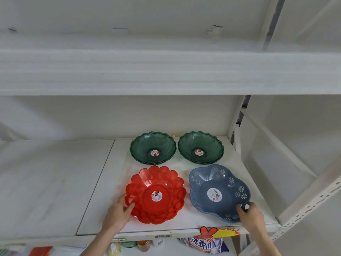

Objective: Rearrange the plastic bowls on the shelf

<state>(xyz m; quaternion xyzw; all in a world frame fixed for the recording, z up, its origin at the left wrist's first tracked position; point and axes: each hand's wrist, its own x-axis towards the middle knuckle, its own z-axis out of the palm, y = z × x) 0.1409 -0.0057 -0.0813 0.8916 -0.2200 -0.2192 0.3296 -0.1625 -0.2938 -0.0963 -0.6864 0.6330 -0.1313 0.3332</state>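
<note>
Several plastic bowls sit on the white shelf [55, 182]. A clear red scalloped bowl [156, 180] lies front left, and my left hand [120, 211] grips its near-left rim, thumb inside. A blue bowl with white flowers [208, 180] lies front right; my right hand [249, 213] pinches its near-right rim. Behind them stand two dark green bowls, one on the left [147, 145] and one on the right [203, 144], side by side at the back; each looks like a small stack.
The shelf above [166, 71] overhangs the bowls. A white upright post [235, 122] closes the right side. The shelf's left half is bare white board. A red and yellow price tag [219, 232] hangs from the front edge, with bottles and a detergent bag [203, 245] below.
</note>
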